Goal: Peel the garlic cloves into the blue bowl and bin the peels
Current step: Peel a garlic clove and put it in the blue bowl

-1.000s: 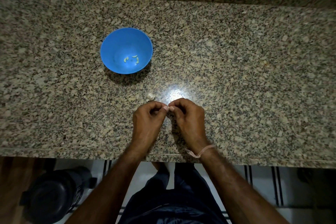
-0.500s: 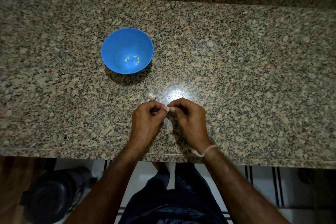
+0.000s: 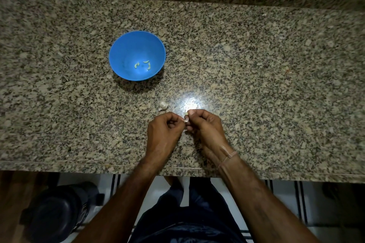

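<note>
Black bin (image 3: 57, 213) on floor, lower left, below table (image 3: 276, 85) edge. Blue bowl (image 3: 122, 49) upright on table left of centre, three peeled cloves (image 3: 147, 65) inside near its bottom. Small garlic piece (image 3: 163, 105) on table between bowl and hands, just beyond left hand. Left hand (image 3: 164, 132) and right hand (image 3: 207, 126) together over table near front edge, fingers curled, both pinching one garlic clove (image 3: 186, 118) at fingertips. Thread band (image 3: 227, 156) on right wrist.
</note>
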The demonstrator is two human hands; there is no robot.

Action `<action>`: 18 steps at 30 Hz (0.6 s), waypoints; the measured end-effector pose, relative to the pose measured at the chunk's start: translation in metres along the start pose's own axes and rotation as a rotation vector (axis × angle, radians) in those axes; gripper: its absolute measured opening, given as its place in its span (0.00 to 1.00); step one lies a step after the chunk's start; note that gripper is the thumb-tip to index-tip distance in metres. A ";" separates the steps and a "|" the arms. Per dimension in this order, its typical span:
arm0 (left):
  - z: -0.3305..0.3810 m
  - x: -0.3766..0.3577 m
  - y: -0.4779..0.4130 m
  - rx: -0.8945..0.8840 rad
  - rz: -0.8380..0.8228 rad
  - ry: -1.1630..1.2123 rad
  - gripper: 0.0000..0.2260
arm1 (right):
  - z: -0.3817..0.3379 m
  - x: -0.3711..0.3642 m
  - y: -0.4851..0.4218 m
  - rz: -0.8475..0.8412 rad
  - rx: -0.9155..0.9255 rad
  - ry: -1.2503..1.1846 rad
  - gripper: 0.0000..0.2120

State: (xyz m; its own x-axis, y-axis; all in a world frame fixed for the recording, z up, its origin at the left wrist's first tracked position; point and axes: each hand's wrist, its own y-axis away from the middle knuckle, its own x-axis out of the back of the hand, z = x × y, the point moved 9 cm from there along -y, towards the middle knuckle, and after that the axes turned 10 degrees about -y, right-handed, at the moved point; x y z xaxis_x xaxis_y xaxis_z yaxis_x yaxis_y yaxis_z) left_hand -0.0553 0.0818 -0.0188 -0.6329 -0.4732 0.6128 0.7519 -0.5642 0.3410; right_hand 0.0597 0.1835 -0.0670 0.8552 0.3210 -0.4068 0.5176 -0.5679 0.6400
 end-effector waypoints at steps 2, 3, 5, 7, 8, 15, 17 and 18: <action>0.000 0.002 0.000 0.011 0.026 -0.024 0.02 | -0.003 0.002 -0.001 0.005 0.023 0.028 0.06; -0.002 0.003 -0.001 0.020 0.035 -0.037 0.01 | -0.005 0.003 -0.001 0.012 0.037 0.053 0.07; -0.005 0.003 -0.003 0.020 0.042 -0.064 0.01 | -0.008 0.005 0.000 0.025 0.072 0.105 0.09; -0.003 0.003 -0.005 -0.016 0.041 -0.092 0.05 | -0.011 0.005 0.000 0.024 0.104 0.137 0.09; -0.002 0.002 -0.005 -0.032 0.039 -0.103 0.07 | -0.012 0.005 0.000 0.018 0.115 0.144 0.09; 0.009 -0.002 -0.002 -0.138 0.045 -0.039 0.07 | -0.008 0.003 -0.001 -0.013 0.102 0.139 0.09; 0.014 0.002 0.000 -0.176 0.077 -0.042 0.04 | -0.007 0.002 0.000 -0.022 0.088 0.154 0.10; 0.015 0.004 0.001 -0.181 0.090 -0.043 0.03 | -0.007 0.001 0.002 -0.027 0.087 0.155 0.11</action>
State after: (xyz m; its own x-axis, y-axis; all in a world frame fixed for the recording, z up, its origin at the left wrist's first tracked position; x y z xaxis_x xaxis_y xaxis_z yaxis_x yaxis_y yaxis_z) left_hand -0.0545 0.0896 -0.0060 -0.5530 -0.5001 0.6664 0.7573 -0.6352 0.1518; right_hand 0.0616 0.1886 -0.0616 0.8382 0.4461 -0.3137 0.5421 -0.6186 0.5688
